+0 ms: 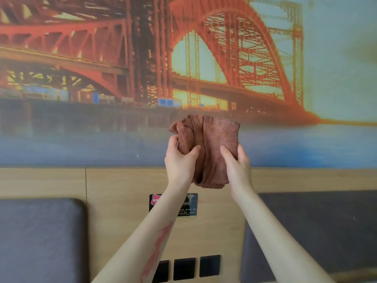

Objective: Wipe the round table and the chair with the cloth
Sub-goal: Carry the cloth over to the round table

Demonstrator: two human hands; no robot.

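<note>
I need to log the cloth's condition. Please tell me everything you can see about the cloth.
The cloth is reddish-brown, looks like soft terry, and is folded into a thick bundle with loose corners at its top left. It is held upright in the air before the wall. The left hand and right hand grip its sides.

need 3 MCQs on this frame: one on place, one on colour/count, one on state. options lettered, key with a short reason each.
1. Where is the cloth?
A. Held up in the air in front of the wall mural
B. Lying on a dark cushion
C. Draped over the wooden panel

2. How many black squares sit in a row low on the wooden panel?
A. One
B. Three
C. Five

3. What state is the cloth in?
A. Spread flat
B. Bunched and folded between both hands
C. Hanging from one hand

Key: 1 A, it is raised clear of any surface; 2 B, three show between the forearms; 3 B, the left hand and right hand each grip a side.
</note>
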